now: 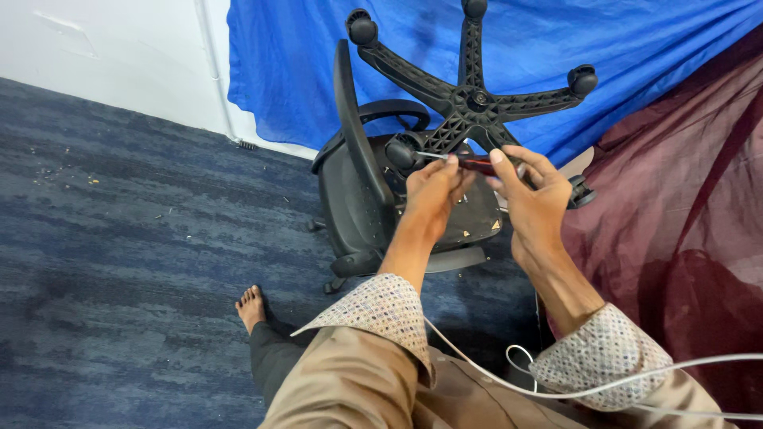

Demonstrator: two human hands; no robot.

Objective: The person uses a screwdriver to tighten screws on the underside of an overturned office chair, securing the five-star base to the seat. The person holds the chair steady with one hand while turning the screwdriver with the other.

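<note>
Black plastic made up the star-shaped wheeled base (475, 102) of an office chair (373, 199) that lay on its side on the blue-grey carpet (119, 214), the base pointing up and away at the far middle of the scene. Just in front of that base, the left hand (433, 195) and the right hand (534, 202) were held close together, both closed on a screwdriver (469, 162) with a dark red handle. The left fingers pinched its thin metal shaft, whose tip pointed left toward a caster (403, 152) of the chair, while the right fingers gripped the handle end. Whether the tip touched the caster could not be told. Patterned cuffs and tan sleeves covered both forearms. A thin white cable (556, 391) crossed near the right cuff. A bare foot (251, 306) rested on the carpet at the near left. A blue sheet (556, 48) hung behind the chair, and a dark red cloth (683, 199) lay at the right.
</note>
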